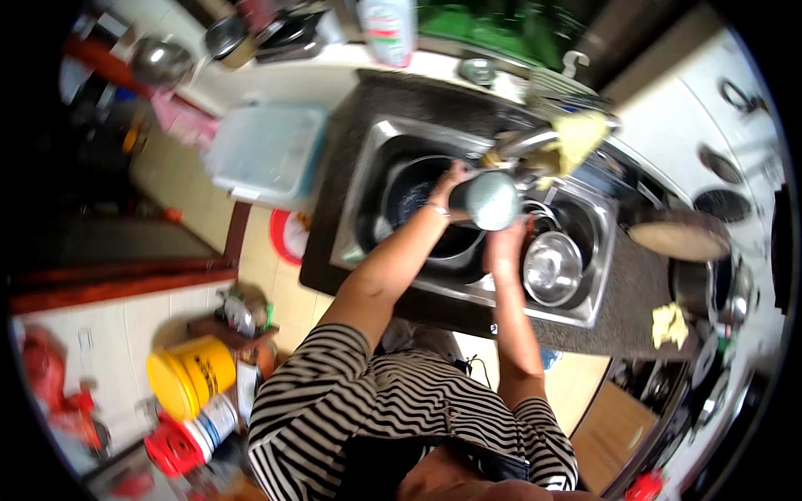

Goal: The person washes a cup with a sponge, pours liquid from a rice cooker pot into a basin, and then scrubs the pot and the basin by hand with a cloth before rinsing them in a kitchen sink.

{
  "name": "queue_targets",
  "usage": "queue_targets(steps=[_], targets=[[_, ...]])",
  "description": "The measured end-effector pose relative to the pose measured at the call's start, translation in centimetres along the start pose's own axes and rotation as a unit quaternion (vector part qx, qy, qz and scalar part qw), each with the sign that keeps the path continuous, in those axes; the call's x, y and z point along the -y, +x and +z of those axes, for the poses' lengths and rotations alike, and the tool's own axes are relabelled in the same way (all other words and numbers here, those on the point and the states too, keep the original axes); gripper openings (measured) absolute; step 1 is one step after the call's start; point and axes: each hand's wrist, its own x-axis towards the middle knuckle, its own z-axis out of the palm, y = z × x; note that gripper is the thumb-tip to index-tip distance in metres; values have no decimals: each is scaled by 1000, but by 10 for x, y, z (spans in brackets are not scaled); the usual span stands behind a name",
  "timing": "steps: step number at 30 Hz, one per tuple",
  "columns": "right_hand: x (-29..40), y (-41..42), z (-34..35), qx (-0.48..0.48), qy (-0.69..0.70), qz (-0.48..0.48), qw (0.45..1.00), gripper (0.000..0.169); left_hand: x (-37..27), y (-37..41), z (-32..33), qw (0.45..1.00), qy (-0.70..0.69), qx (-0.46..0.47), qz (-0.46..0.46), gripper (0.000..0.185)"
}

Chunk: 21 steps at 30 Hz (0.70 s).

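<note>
A cylindrical metal container (493, 201), blurred, is tilted over the middle of a double stainless steel sink (348, 240). My left hand (452, 183) grips its left side. Close below its near edge is my right hand (505, 244), blurred; its fingers are partly hidden, and whether it holds anything is unclear. Under my left forearm, a large dark round basin (407, 188) with some water fills much of the left bowl. In the right bowl, beside my right hand, rests a shiny steel bowl (552, 268) near other round ware. The faucet (529, 143) stands behind the container.
Yellow cloths hang by the faucet (579, 141) and lie on the right counter (669, 325). A pan (680, 235) and dark pot (691, 285) stand at the right. Left of the counter is a lidded plastic bin (266, 153). A white bottle (387, 31) stands on the back ledge.
</note>
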Motion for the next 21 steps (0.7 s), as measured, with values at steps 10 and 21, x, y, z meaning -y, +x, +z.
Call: queue_targets(steps=[10,21], targets=[[181,-8,46,19,112,-140,984,51,61,-36,-43,586,718,-328,186,53],[199,-47,57,-94,-300,-406,858,26,49,-144,-33,529,796,-223,189,22]])
